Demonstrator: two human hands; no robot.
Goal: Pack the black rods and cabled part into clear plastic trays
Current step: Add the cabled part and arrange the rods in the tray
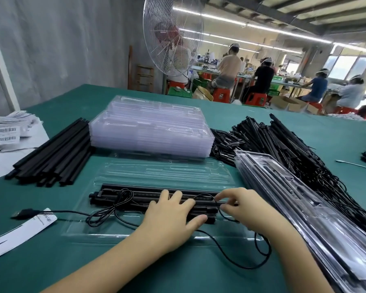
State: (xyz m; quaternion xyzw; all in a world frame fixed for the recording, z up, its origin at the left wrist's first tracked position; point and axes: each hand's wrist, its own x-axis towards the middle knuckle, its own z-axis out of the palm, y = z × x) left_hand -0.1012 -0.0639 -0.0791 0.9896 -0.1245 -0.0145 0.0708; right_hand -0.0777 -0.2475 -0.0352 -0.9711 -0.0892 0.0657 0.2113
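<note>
**One tray part-filled, its cable not yet tucked in**

Nearest the camera, a long loop of the cable point(232, 264) trailed off the front of the open clear tray point(106, 231) onto the green table point(188, 278), so the lead was not stowed. The left hand point(171, 216) lay with fingers straight and flat, pressing on the black rods point(135, 196) seated side by side in the tray's near half. The bar that the cable belonged to appeared to lie among them. The right hand point(245, 206) pinched the cable between thumb and forefinger at the rods' right end. To the left, more cable lay looped over the rods and ran out to a USB plug point(22, 213), which rested on the table outside the tray beside a paper slip point(19, 231). The tray's far half point(156, 172) lay flat and empty. Gathering the lead and closing the tray were probably what was left for this unit.

Further back, a leaning stack of packed trays point(294, 197) on the right showed several units finished. A pile of loose rods point(57, 151) on the left, a stack of empty trays point(148, 130) behind and a heap of cabled parts point(273, 140) suggested most of the job lay ahead.
</note>
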